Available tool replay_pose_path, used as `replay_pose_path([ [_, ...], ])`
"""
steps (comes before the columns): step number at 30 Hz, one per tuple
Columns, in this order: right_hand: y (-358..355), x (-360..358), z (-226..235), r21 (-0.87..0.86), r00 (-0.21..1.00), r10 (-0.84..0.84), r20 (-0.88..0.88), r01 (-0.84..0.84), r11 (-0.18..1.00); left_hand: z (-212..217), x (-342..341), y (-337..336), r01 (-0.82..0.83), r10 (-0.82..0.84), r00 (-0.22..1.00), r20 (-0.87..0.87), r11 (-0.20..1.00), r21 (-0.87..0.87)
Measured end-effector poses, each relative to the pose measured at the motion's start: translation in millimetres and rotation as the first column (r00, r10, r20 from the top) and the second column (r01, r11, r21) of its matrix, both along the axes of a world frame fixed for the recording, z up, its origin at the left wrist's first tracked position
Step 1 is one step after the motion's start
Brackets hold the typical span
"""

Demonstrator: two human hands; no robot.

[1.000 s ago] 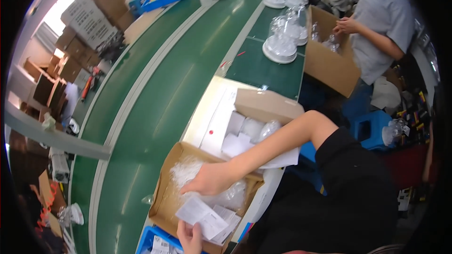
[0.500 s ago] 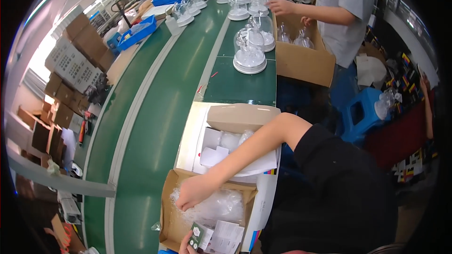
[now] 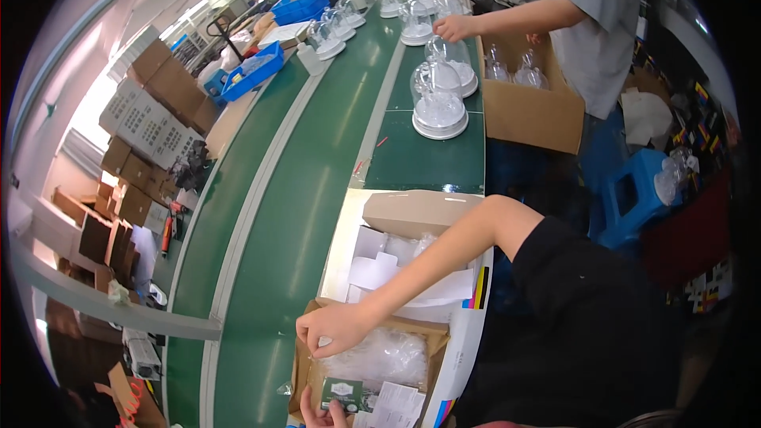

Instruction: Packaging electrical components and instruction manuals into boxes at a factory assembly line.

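My right hand (image 3: 337, 328) is closed above the far left part of an open cardboard box (image 3: 437, 349); a small pale bit shows between its fingers, too little to name. Beneath and beside it lies a clear plastic bag of shredded filler (image 3: 388, 358) inside the box. At the lower edge my left hand (image 3: 319, 412), partly cut off, pinches a small green card (image 3: 342, 394) between fingers and thumb. White printed slips (image 3: 396, 406) rest to the right of the card.
Beyond this box sits another open box with white paper (image 3: 372, 269) and clear plastic. Clear domes on white bases (image 3: 441, 115) stand along the green conveyor (image 3: 273, 269). A co-worker's hand (image 3: 456, 28) reaches over them from beside a large carton (image 3: 533, 115). Blue bins (image 3: 254, 71) stand far left.
My right hand has lifted away from the filler and stays closed. The green card has turned flatter in my left hand. The co-worker's hand has lowered toward the domes. The whole view has shifted slightly.
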State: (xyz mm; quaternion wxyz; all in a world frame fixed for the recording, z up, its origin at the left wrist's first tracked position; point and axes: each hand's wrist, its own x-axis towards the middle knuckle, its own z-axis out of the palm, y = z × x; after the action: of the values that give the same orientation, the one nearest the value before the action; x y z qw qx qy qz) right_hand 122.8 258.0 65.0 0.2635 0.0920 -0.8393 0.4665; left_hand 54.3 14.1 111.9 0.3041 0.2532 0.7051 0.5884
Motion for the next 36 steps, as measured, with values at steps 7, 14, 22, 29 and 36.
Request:
replay_pose_path([
  [7, -14, 2, 3, -0.158, 0.995, 0.057, 0.082, -0.044, 0.986, -44, -13, -13, 0.049, -0.076, 0.973, -0.217, 0.991, -0.127],
  [14, -16, 9, -31, 0.192, 0.977, 0.104, 0.184, -0.139, 0.971, -56, -9, -20, 0.137, -0.219, 0.924, -0.312, 0.955, -0.263],
  [22, -25, 8, -29, 0.116, 0.978, 0.095, 0.184, -0.117, 0.986, -53, -9, -15, 0.141, -0.260, 0.917, -0.303, 0.920, -0.365],
  [29, -34, 11, -32, 0.073, 0.980, 0.119, 0.161, -0.132, 0.988, -20, -1, -7, 0.132, -0.310, 0.921, -0.236, 0.817, -0.562],
  [36, -29, 9, -35, 0.144, 0.984, 0.179, 0.020, -0.180, 0.973, -53, -10, -18, 0.146, -0.199, 0.809, -0.553, 0.979, -0.140],
])
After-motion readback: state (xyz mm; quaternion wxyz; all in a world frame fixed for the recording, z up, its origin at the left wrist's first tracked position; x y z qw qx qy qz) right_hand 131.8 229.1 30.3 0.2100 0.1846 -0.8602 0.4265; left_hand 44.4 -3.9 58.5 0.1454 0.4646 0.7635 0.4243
